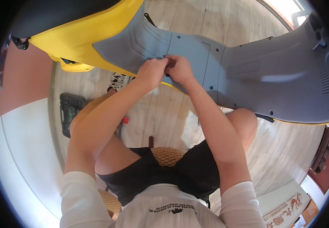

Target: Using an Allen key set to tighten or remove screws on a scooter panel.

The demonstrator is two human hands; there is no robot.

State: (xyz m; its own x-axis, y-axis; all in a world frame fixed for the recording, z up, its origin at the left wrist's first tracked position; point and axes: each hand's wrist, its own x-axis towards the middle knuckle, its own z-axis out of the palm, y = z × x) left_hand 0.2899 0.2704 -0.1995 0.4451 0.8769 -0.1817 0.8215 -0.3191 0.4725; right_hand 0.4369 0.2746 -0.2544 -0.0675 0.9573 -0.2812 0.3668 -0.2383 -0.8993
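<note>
In front of me is a scooter with a yellow body panel (77, 38) and a grey plastic footboard (195, 57) with several dark screw holes. My left hand (152, 72) and my right hand (179, 69) meet over the near edge of the footboard, left of its middle. Both have their fingers curled and pressed together, the fingertips nearly touching. A small dark spot shows between them, but what they pinch is hidden. The scooter's grey front shield (263, 72) rises to the right, and the black seat (54, 15) is at the upper left.
An open dark green tool case (69, 114) lies on the wooden floor to the left. A small red object (125, 120) is beside my leg. I sit on a woven stool (167, 155). A white printed box (282, 205) stands at the lower right.
</note>
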